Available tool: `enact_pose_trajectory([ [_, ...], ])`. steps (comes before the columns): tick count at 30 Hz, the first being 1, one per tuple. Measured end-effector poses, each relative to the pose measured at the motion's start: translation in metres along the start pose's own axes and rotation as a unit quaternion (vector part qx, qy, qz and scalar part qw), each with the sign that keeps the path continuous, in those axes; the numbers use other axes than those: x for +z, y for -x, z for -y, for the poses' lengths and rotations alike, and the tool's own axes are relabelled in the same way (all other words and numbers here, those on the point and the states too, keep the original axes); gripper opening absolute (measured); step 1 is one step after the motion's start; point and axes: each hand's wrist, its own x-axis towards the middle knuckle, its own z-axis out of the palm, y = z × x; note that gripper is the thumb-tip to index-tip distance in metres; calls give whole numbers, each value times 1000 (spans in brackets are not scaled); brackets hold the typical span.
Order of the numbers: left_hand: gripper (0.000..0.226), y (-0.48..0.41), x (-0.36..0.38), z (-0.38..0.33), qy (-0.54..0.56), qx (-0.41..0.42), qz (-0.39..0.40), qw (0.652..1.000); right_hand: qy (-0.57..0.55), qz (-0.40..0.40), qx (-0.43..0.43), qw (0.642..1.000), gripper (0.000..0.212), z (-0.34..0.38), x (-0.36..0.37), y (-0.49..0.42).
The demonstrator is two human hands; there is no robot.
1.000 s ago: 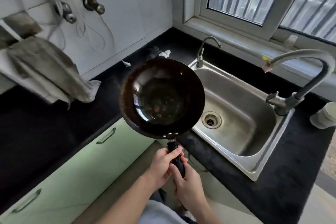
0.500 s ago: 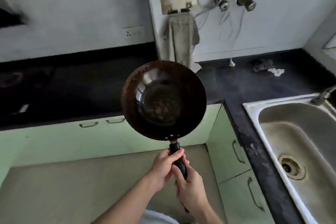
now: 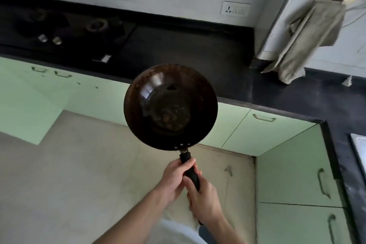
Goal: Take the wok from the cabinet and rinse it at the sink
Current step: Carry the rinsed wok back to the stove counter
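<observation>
A dark, rust-stained wok [image 3: 170, 107] hangs level in mid-air over the floor, in front of the green cabinets [image 3: 263, 132]. Its black handle [image 3: 190, 170] points back toward me. My left hand [image 3: 174, 179] grips the handle near the bowl, and my right hand [image 3: 204, 202] grips it just behind. Only a sliver of the steel sink [image 3: 359, 152] shows at the right edge, well away from the wok.
The black countertop [image 3: 198, 51] runs along the wall and turns the corner to the right. A gas stove [image 3: 65, 25] sits at the far left. A grey towel [image 3: 309, 39] hangs from hooks at the upper right. Beige floor [image 3: 69, 174] lies below.
The view has swung left, away from the sink, which has slid from the centre-right to the right edge. The wok stays in both hands, now over the floor with the stove in view.
</observation>
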Motion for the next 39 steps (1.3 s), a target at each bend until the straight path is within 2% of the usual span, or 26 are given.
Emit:
enact_pose_trajectory([
  [11, 17, 28, -110, -37, 85, 42, -86, 992, 56, 111, -9, 992, 17, 41, 101, -24],
  [18, 15, 22, -157, -63, 166, 82, -157, 970, 143, 209, -42, 966, 21, 62, 141, -75],
  [22, 14, 16, -175, -96, 212, 130, -208, 946, 177, 284, -76, 939, 25, 97, 161, -113],
  [26, 14, 11, -187, -133, 234, 172, -249, 924, 166, 349, -91, 918, 25, 136, 176, -146],
  [33, 9, 8, -203, -167, 271, 240, -338, 869, 155, 415, -125, 888, 23, 162, 211, -177],
  [39, 10, 16, -230, -171, 304, 244, -388, 835, 161, 454, -120, 868, 17, 162, 250, -182],
])
